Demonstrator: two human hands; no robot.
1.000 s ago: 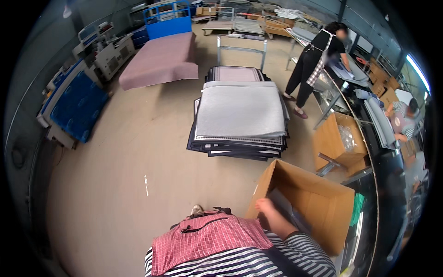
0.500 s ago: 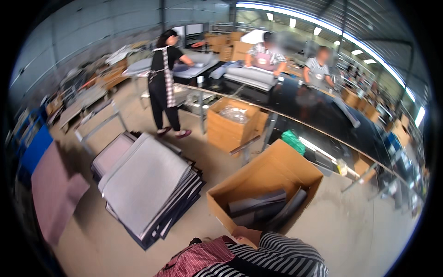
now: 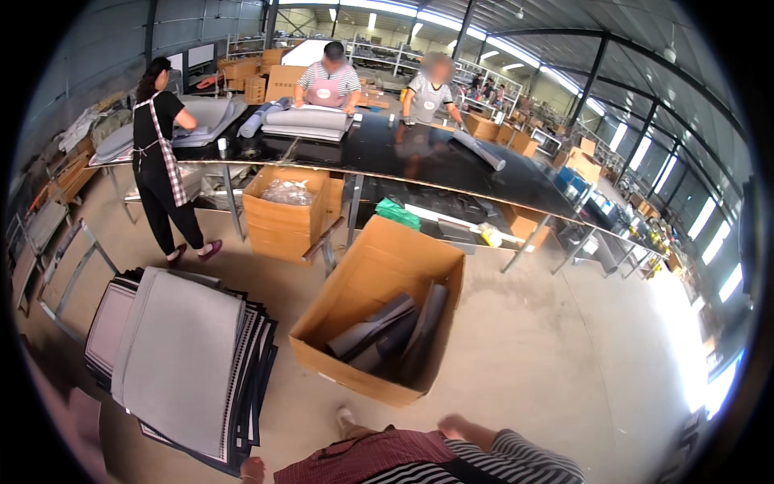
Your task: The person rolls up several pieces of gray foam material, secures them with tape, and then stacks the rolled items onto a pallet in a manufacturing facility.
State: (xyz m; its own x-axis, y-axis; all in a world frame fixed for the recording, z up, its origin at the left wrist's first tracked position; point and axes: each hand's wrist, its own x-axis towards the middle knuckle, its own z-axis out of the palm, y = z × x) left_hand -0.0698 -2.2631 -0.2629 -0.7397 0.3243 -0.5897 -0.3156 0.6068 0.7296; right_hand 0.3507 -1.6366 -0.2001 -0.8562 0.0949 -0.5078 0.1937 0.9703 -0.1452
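My right hand [image 3: 456, 426] hangs in front of my body, just off the near right side of a large open cardboard box [image 3: 379, 392]. Nothing shows in it, but its fingers are blurred. Low in the picture, my left hand [image 3: 253, 468] is partly visible beside the near corner of a stack of grey mats [image 3: 184, 355]; how its fingers lie is hidden. Inside the box several dark grey rolled mats [image 3: 425, 329] lean against the wall and lie at the bottom. The stack has dark-edged sheets beneath its grey top mat.
A long black table [image 3: 387, 157] runs across the back, with three people working at it. Grey rolls [image 3: 306, 119] lie on it. Another cardboard box [image 3: 282, 226] stands under its edge, and a metal-framed cart [image 3: 85, 266] is at the left.
My view has turned right, so the scene sits further left. My right hand, earlier at the box's near edge, is now apart from it. My left hand has come into view.
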